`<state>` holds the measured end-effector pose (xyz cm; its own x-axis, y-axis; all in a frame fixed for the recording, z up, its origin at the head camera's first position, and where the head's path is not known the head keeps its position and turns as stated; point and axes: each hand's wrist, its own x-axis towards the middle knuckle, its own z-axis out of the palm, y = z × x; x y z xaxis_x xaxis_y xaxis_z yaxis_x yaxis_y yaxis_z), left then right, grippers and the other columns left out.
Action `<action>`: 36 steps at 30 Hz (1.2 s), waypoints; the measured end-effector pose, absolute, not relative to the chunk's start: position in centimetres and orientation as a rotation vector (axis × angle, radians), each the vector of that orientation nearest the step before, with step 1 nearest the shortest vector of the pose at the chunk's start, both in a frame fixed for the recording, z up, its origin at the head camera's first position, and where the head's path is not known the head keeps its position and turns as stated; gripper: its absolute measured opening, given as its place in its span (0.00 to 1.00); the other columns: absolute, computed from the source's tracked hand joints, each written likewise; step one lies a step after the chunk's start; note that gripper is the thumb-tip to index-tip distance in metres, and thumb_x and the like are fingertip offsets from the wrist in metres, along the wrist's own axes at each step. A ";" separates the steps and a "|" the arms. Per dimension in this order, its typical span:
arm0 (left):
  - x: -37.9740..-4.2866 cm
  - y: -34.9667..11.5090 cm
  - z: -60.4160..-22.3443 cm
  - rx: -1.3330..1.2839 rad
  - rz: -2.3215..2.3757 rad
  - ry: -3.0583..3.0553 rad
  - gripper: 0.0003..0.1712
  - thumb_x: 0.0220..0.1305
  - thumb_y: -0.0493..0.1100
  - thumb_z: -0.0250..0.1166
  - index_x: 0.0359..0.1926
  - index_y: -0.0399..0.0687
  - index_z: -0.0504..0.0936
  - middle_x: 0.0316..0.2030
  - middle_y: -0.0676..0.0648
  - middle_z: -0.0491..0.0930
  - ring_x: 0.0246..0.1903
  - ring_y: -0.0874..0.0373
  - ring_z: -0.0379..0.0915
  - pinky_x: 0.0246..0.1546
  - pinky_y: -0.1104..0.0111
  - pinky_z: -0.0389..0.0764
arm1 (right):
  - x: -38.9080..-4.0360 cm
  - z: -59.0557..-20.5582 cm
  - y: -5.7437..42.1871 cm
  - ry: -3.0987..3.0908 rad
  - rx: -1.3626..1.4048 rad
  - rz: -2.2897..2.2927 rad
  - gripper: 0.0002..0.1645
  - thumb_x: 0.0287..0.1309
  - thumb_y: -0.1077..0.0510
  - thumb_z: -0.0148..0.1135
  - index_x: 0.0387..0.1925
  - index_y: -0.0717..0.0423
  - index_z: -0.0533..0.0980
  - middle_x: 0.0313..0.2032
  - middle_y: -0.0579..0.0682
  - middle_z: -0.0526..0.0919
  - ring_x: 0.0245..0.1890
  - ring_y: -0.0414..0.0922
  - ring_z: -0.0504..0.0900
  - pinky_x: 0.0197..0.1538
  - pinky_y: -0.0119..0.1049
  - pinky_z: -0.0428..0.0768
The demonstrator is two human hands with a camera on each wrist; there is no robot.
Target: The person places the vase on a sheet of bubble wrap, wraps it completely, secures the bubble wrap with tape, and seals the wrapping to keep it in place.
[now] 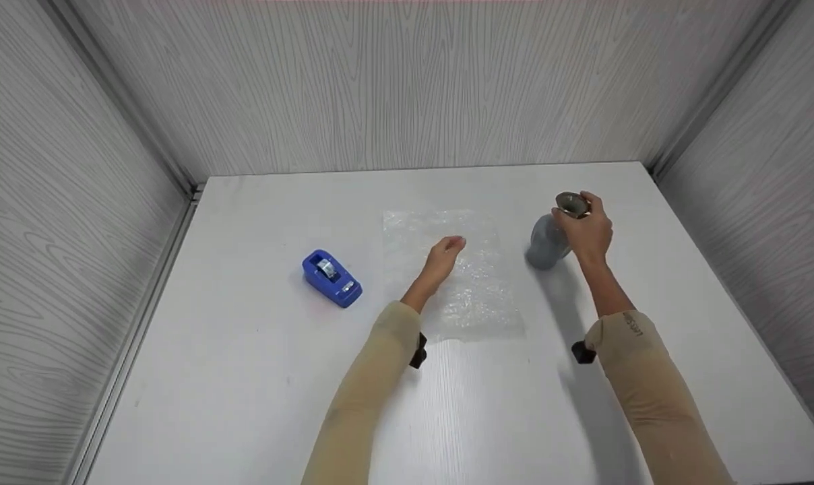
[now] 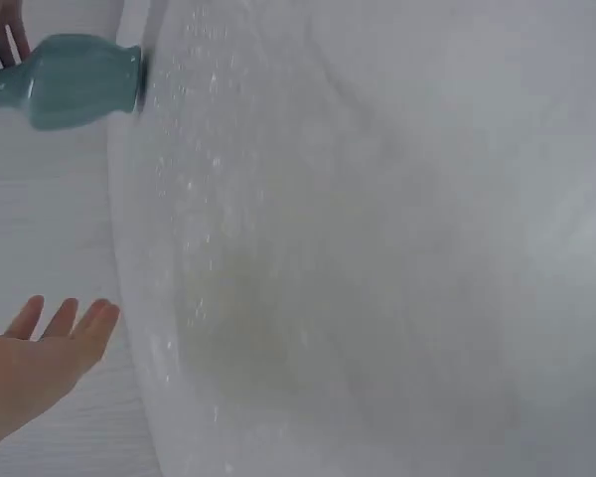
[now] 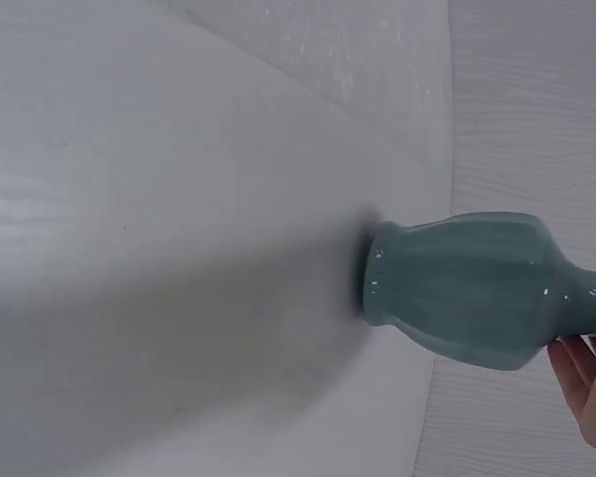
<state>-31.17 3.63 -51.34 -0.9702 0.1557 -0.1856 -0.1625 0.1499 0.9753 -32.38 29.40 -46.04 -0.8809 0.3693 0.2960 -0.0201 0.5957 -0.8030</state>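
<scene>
A blue-green ceramic vase point(image 1: 546, 244) with a flared rim stands at the right of the white table. My right hand point(image 1: 590, 236) grips it round the neck, just under the mouth; in the right wrist view the vase point(image 3: 467, 288) shows its wide body and its foot close to the tabletop. Over a sheet of clear bubble wrap point(image 1: 478, 300) in the middle hovers my left hand point(image 1: 441, 261). Seen from the left wrist, that hand point(image 2: 45, 368) has loosely spread fingers and holds nothing. The bubble wrap lies flat, left of the vase.
A blue tape dispenser point(image 1: 331, 278) with a roll in it sits left of the bubble wrap. Wood-grain panels point(image 1: 407, 81) enclose the table point(image 1: 245, 377) at the back and both sides.
</scene>
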 end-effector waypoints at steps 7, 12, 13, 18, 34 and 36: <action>-30.0 7.2 -51.4 -0.377 2.264 1.305 0.28 0.70 0.44 0.48 0.64 0.32 0.59 0.60 0.34 0.63 0.57 0.42 0.62 0.55 0.59 0.66 | -30.7 -44.3 26.4 -2.375 -0.216 1.244 0.39 0.48 0.46 0.67 0.59 0.59 0.67 0.49 0.57 0.77 0.43 0.48 0.77 0.45 0.41 0.74; -29.0 9.3 -51.6 -0.573 2.415 0.885 0.30 0.72 0.47 0.43 0.65 0.29 0.54 0.63 0.29 0.55 0.60 0.34 0.54 0.56 0.50 0.62 | -29.8 -42.9 24.3 -2.384 -0.131 1.292 0.39 0.46 0.46 0.69 0.57 0.59 0.69 0.47 0.58 0.78 0.42 0.48 0.78 0.44 0.42 0.75; -29.1 9.8 -52.0 -0.597 2.437 0.818 0.31 0.72 0.48 0.42 0.66 0.31 0.52 0.63 0.29 0.54 0.60 0.33 0.53 0.55 0.48 0.61 | -29.7 -42.7 23.9 -2.384 -0.117 1.310 0.39 0.46 0.46 0.69 0.57 0.59 0.69 0.47 0.58 0.78 0.42 0.48 0.78 0.44 0.43 0.75; -31.0 10.8 -54.9 -0.697 2.495 0.376 0.33 0.71 0.50 0.44 0.67 0.33 0.50 0.61 0.27 0.55 0.58 0.29 0.53 0.54 0.43 0.59 | -29.1 -42.2 22.5 -2.371 -0.054 1.417 0.39 0.45 0.47 0.71 0.56 0.60 0.70 0.47 0.58 0.78 0.43 0.48 0.78 0.45 0.42 0.76; -29.0 6.6 -51.1 -0.815 2.579 0.366 0.27 0.67 0.44 0.46 0.63 0.36 0.58 0.60 0.33 0.54 0.60 0.44 0.55 0.55 0.56 0.66 | -29.5 -43.3 22.4 -2.212 -0.163 2.026 0.36 0.52 0.56 0.66 0.60 0.62 0.64 0.51 0.61 0.70 0.48 0.52 0.75 0.46 0.38 0.77; -28.8 5.8 -51.1 -0.823 2.592 0.377 0.27 0.66 0.44 0.48 0.62 0.36 0.60 0.60 0.34 0.55 0.60 0.44 0.56 0.55 0.56 0.65 | -29.5 -43.6 22.4 -2.201 -0.185 2.104 0.37 0.53 0.56 0.65 0.61 0.62 0.62 0.53 0.62 0.69 0.49 0.53 0.75 0.47 0.38 0.76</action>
